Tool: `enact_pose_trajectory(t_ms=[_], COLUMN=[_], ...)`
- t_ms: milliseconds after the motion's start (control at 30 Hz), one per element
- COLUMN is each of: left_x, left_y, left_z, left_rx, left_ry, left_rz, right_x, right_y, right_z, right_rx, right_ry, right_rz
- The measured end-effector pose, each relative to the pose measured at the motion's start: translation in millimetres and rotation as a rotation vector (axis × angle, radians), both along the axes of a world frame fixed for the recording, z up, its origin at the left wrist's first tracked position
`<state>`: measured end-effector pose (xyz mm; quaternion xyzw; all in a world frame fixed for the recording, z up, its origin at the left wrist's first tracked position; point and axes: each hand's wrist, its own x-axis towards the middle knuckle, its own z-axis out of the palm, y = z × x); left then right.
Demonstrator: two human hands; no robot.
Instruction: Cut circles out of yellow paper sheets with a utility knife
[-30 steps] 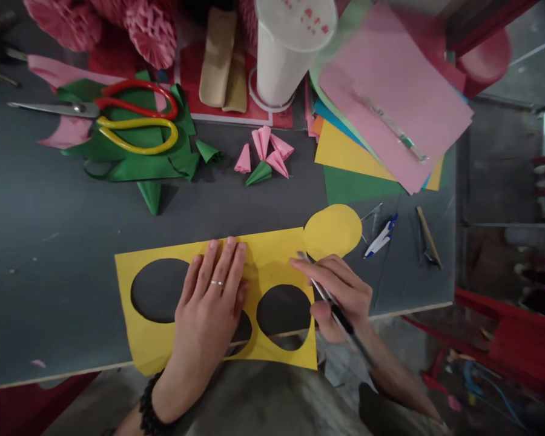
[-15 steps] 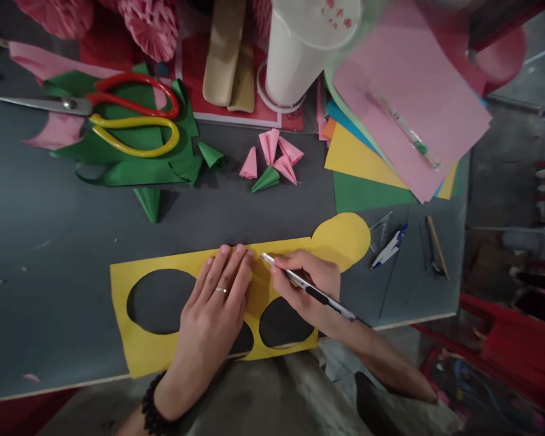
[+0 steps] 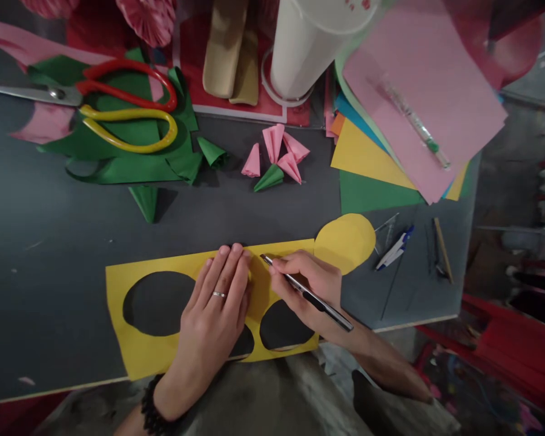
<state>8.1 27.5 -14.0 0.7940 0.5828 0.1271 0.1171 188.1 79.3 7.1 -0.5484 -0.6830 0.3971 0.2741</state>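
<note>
Text first: red marks (image 3: 366, 3) on the white cup (image 3: 300, 54), beyond the yellow sheet (image 3: 258, 297), get cropped by the top of my feed; I can't read them. Clear pen (image 3: 413, 121) on the pink paper (image 3: 422, 66), beyond the sheet to its right: too blurry for me to check for print.

Also cropped: the pink pleated paper (image 3: 148, 18) beyond the sheet, and the blade tips of the scissors (image 3: 88, 86) past its far left corner. My left hand (image 3: 213, 327) covers parts of the left and middle cutouts; my right hand (image 3: 320, 275) hides some of the right one.

Sheet lies on the tabletop (image 3: 63, 236), under my left fingers (image 3: 215, 272), which are laid out flat on it, grasping nothing. My right fingers (image 3: 295, 264) pinch a slim knife (image 3: 318, 304), its tip just beside the left index finger, over the sheet's far strip; can't tell whether it touches. Yellow oval (image 3: 345, 242) sits at the sheet's far right corner, just past the right hand.
</note>
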Motion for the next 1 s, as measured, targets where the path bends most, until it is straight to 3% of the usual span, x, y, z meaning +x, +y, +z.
enact_pose_trajectory(t_ms=[667,1000], left_x=[1.2,-0.1], left_y=[-0.2,-1.4], left_z=[6.1,4.1], left_rx=[-0.015,0.007], left_ry=[0.111,0.12], left_rz=[-0.021,-0.021], right_x=[-4.8,-1.9], right_y=[-6.6,-9.1], right_z=[-5.1,-2.2], right_rx=[0.053,0.007], right_ry=[-0.042,-0.053], right_rz=[-0.058,-0.075])
